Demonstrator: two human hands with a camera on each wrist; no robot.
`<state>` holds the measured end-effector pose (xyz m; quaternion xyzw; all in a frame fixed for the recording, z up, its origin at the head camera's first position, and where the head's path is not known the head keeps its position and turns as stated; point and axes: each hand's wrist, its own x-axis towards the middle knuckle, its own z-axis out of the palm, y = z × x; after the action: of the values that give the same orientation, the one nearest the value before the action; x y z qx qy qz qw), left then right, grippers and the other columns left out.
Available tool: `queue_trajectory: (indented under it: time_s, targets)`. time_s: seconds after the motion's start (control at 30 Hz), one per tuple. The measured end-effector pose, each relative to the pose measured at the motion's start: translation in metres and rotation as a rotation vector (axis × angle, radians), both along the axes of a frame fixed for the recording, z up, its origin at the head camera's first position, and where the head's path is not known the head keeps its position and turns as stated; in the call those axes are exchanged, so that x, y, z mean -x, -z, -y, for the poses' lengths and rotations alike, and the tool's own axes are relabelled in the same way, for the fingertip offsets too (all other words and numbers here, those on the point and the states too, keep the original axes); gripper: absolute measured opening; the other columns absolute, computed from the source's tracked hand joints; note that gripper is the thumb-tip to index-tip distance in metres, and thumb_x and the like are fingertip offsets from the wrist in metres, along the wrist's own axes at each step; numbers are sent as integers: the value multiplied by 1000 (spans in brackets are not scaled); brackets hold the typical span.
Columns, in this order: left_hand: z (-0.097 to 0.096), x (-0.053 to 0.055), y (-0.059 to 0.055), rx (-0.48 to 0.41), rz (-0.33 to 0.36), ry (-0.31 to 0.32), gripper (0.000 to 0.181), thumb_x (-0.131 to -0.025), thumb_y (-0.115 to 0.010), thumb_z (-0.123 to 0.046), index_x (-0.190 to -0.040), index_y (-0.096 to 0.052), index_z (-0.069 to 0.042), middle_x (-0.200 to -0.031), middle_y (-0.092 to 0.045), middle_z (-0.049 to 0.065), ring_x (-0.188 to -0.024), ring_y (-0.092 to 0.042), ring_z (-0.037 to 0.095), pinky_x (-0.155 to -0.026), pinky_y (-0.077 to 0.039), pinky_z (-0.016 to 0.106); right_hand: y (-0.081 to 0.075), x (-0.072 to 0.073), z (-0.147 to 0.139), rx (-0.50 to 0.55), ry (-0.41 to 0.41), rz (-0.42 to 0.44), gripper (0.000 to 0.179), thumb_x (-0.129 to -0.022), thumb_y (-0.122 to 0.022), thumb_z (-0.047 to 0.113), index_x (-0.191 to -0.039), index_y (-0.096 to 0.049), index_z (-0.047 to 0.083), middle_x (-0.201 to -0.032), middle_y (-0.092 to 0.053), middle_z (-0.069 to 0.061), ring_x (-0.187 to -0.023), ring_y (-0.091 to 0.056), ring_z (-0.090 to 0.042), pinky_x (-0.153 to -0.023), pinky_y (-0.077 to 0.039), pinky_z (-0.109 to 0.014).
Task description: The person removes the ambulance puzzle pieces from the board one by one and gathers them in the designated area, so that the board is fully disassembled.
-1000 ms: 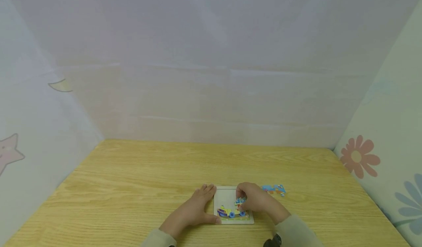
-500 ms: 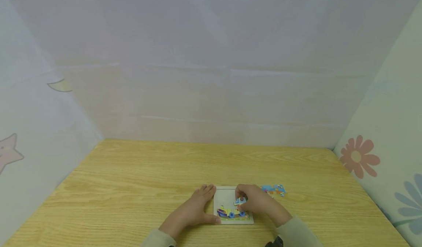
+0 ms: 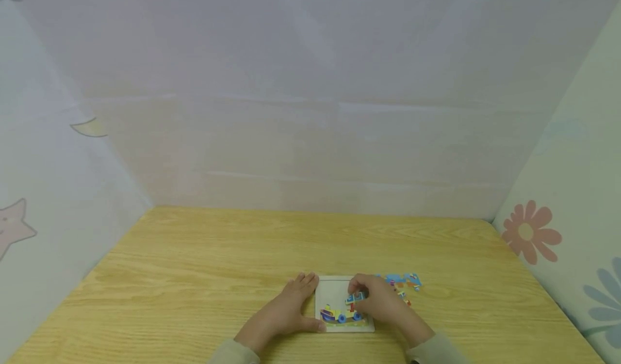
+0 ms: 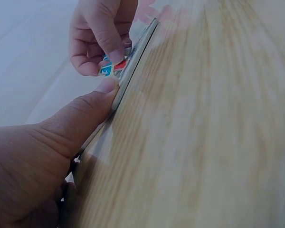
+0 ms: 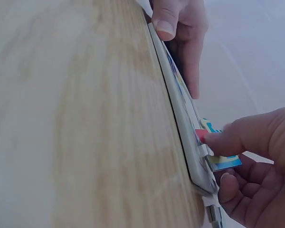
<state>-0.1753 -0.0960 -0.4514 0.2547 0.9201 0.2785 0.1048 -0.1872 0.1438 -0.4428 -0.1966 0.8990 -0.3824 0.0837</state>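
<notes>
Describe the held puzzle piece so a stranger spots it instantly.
On the wooden table, find the pale puzzle board. Over its right half, the right grip pinches the blue-windowed piece. Unlike the loose pieces lying nearby, it alone is held.

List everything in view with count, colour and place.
table: one, light wood, foreground
puzzle board: one, off-white, table's near side
fitted pieces: count unclear, yellow, blue, purple, board's near half
held piece: one, blue and yellow, over board's right side
loose pieces: several, mostly blue, right of board
walls: three, pale, back and sides
star: one, pink, left wall
moon: one, yellow, left wall
flowers: two, red and blue, right wall
faint prints: count unclear, pale, side walls
sleeves: two, beige, bottom edge
left hand: one, on board's left edge
right hand: one, pinching the held piece
</notes>
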Motion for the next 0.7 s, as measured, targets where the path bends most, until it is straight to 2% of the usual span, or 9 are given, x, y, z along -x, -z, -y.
queue_trajectory:
  time_s: [0.2, 0.37, 0.53, 0.7]
  targets:
    - [0, -1, -1, 1, 6, -3, 100, -70, -73, -53, -143, -30, 0, -150, -26, 17, -139, -16, 38, -113, -15, 54, 7, 0, -6, 132, 52, 14, 12, -81, -60, 4, -91, -64, 9, -86, -60, 1, -77, -50, -12, -65, -44, -21]
    - [0, -1, -1, 2, 24, -10, 100, -70, -72, -54, -144, -29, -1, -151, -25, 16, -140, -15, 38, -113, -15, 54, 4, -3, -7, 221, 116, 35, 16, -79, -60, 2, -95, -61, 2, -82, -58, -2, -73, -51, -11, -61, -45, -18]
    - [0, -1, -1, 4, 26, -12, 101, -69, -72, -54, -144, -29, -1, -151, -24, 15, -140, -15, 37, -113, -14, 53, -4, -5, -6, 236, 176, 53, 13, -80, -58, 0, -92, -63, 1, -83, -61, -3, -76, -53, -14, -64, -47, -20]
    - [0, -2, -3, 1, 14, -4, 100, -70, -73, -53, -143, -30, 1, -151, -25, 16, -140, -16, 38, -113, -15, 53, -5, -5, -10, 249, 199, 58, 12, -83, -57, 2, -93, -64, 0, -89, -65, -5, -80, -57, -14, -68, -49, -22]
